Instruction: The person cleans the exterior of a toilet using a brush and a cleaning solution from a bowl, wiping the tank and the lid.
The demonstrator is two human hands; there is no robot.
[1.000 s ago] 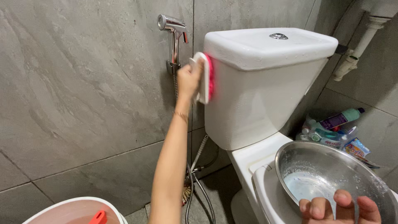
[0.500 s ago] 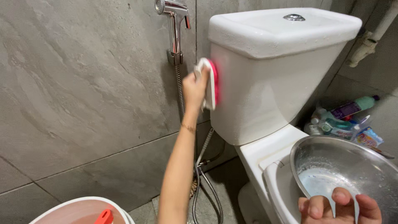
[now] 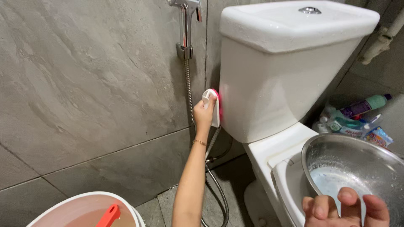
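I'm pressing the scrub brush (image 3: 213, 107) against the lower side of the white toilet tank (image 3: 277, 80) — my left hand (image 3: 204, 112) is clamped round its white back. My right hand (image 3: 343, 209) is gripping the near rim of the steel basin (image 3: 357, 168) — it's sitting over the closed toilet seat (image 3: 288, 185).

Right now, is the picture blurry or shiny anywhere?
Head view: mostly sharp and evenly lit. Soft glare shows on the steel bowl under the right hand and on the toilet tank. The left hand with the brush casts a faint shadow.
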